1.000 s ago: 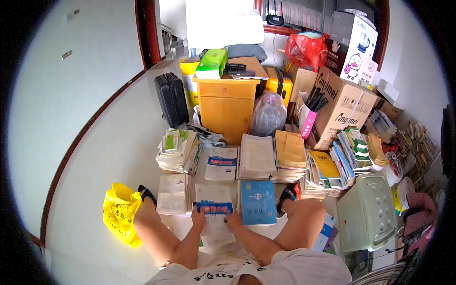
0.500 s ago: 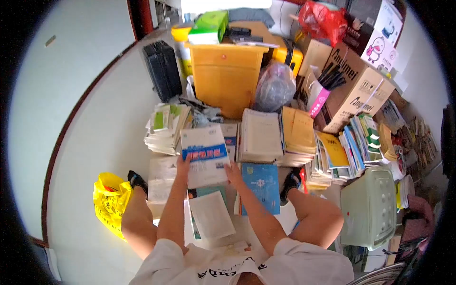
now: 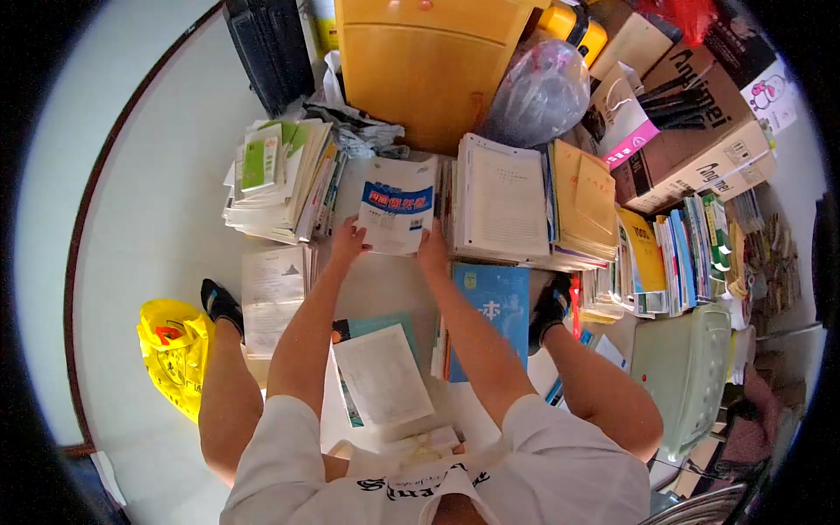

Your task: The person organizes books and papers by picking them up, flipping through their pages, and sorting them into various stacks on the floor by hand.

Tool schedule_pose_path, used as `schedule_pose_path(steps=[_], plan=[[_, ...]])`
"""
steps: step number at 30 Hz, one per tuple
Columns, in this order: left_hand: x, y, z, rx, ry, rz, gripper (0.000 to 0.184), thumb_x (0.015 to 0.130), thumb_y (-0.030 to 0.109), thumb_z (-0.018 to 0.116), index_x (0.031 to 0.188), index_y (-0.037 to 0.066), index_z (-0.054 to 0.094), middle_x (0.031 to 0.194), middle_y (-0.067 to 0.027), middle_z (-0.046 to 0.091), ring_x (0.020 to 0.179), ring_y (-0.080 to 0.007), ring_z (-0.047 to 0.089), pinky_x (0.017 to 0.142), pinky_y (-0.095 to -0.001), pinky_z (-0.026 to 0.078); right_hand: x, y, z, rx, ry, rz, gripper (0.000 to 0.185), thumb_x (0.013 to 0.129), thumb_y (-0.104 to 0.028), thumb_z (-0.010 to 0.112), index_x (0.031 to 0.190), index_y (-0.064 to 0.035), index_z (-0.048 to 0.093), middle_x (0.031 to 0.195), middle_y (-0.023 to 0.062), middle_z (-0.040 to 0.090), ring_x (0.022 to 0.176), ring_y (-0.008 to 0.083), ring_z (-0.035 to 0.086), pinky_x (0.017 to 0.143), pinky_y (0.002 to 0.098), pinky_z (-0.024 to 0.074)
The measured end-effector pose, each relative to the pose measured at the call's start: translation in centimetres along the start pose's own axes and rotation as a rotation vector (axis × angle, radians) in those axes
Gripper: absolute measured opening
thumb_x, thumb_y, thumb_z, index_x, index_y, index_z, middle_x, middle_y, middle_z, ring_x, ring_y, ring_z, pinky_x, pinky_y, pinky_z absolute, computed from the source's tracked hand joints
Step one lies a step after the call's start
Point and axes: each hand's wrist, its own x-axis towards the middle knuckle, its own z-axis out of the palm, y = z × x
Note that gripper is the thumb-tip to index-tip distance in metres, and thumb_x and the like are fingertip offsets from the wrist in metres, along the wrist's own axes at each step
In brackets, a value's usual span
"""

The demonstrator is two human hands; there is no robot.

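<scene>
- White booklet with a blue band point(image 3: 398, 203), far centre, between a left stack point(image 3: 278, 188) and a right stack point(image 3: 506, 197).
- Left hand point(image 3: 348, 241) grasps its near left corner; right hand point(image 3: 430, 249), its near right corner.
- Nearer: a pale sheet point(image 3: 382, 376); right, a blue book point(image 3: 509, 302); left, a yellow bag point(image 3: 178, 359).

booklet point(image 3: 394, 219) between left pile point(image 3: 284, 192) and right pile point(image 3: 503, 197) | cabinet point(image 3: 420, 70) behind | bag point(image 3: 178, 367) at left | bin point(image 3: 687, 372) at right

The cardboard box point(image 3: 700, 144) reads "Angimei" twice, the blue book point(image 3: 505, 302) "本"; lettering on the held booklet point(image 3: 395, 210) blurs.
</scene>
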Motion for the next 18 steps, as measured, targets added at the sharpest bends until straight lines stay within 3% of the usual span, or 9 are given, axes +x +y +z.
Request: schedule_pose_path(steps=[3, 5, 6, 8, 9, 11, 14, 18], plan=[[0.3, -2.4, 0.9, 0.171, -0.009, -0.056, 0.042, 0.093, 0.001, 0.058, 0.135, 0.001, 0.05, 0.093, -0.0196, 0.068, 0.065, -0.0267, 0.073, 0.053, -0.0359, 0.058, -0.3, 2.0, -0.3, -0.109, -0.024, -0.029, 0.048, 0.092, -0.005, 0.054, 0.137, -0.0011, 0.036, 0.091, 0.0234, 0.067, 0.066, 0.0382, 0.066, 0.058, 0.049, 0.0543], [0.2, -4.1, 1.2, 0.488, 0.107, 0.106, 0.043, 0.089, -0.002, 0.059, 0.132, 0.001, 0.055, 0.096, -0.0221, 0.067, 0.076, -0.0323, 0.072, 0.063, -0.0421, 0.059, -0.9, 0.2, -2.1, -0.3, -0.043, -0.084, 0.052, 0.086, -0.003, 0.057, 0.135, 0.0045, 0.039, 0.103, 0.0279, 0.065, 0.086, 0.0447, 0.066, 0.075, 0.0525, 0.0538], [0.1, -4.6, 1.3, 0.483, 0.107, 0.097, 0.043, 0.089, -0.002, 0.059, 0.132, 0.001, 0.055, 0.096, -0.0221, 0.067, 0.076, -0.0323, 0.072, 0.063, -0.0421, 0.059, -1.1, -1.0, -2.8, -0.307, -0.05, -0.082, 0.052, 0.086, -0.003, 0.057, 0.135, 0.0045, 0.039, 0.103, 0.0279, 0.065, 0.086, 0.0447, 0.066, 0.075, 0.0525, 0.0538], [-0.8, -5.2, 0.9, 0.693, 0.241, 0.381, 0.04, 0.086, -0.003, 0.061, 0.126, 0.0, 0.06, 0.099, -0.0239, 0.065, 0.089, -0.0379, 0.068, 0.076, -0.0473, 0.056, -1.8, -3.4, -4.0, -0.365, -0.026, -0.125, 0.053, 0.085, -0.005, 0.059, 0.133, 0.0079, 0.041, 0.113, 0.0329, 0.06, 0.103, 0.0475, 0.06, 0.09, 0.0515, 0.0498], [-1.9, -4.1, 0.7, 0.697, 0.243, 0.373, 0.04, 0.086, -0.003, 0.061, 0.126, 0.0, 0.06, 0.099, -0.0239, 0.065, 0.089, -0.0379, 0.068, 0.076, -0.0473, 0.056, -2.1, -4.3, -4.6, -0.364, -0.035, -0.124, 0.053, 0.085, -0.005, 0.059, 0.133, 0.0079, 0.041, 0.113, 0.0329, 0.06, 0.103, 0.0475, 0.06, 0.09, 0.0515, 0.0498], [-5.4, -0.3, 0.7, 0.753, 0.243, 0.192, 0.039, 0.084, -0.002, 0.062, 0.123, 0.001, 0.062, 0.101, -0.0221, 0.062, 0.094, -0.0392, 0.063, 0.084, -0.0482, 0.052, -3.2, -6.3, -6.0, -0.396, -0.162, 0.007, 0.072, 0.082, -0.008, 0.064, 0.141, 0.0156, 0.031, 0.132, 0.0346, 0.05, 0.123, 0.0458, 0.052, 0.104, 0.0444, 0.0443], [-9.9, 1.3, 0.7, 0.684, 0.334, 0.232, 0.037, 0.082, -0.001, 0.061, 0.118, 0.003, 0.064, 0.1, -0.021, 0.062, 0.092, -0.0375, 0.062, 0.083, -0.0467, 0.051, -7.5, -9.9, -7.8, -0.331, -0.145, 0.126, 0.07, 0.083, -0.012, 0.065, 0.141, 0.0139, 0.033, 0.132, 0.0345, 0.05, 0.121, 0.0457, 0.052, 0.107, 0.0471, 0.0405], [-19.9, 0.7, 2.0, 0.584, 0.457, 0.249, 0.033, 0.08, 0.0, 0.06, 0.112, 0.006, 0.066, 0.099, -0.0192, 0.062, 0.09, -0.0349, 0.06, 0.081, -0.0443, 0.051, -14.5, -7.6, -7.7, -0.33, -0.137, 0.013, 0.069, 0.083, -0.015, 0.065, 0.139, 0.0125, 0.037, 0.132, 0.0344, 0.05, 0.121, 0.0464, 0.051, 0.109, 0.0505, 0.0375]])
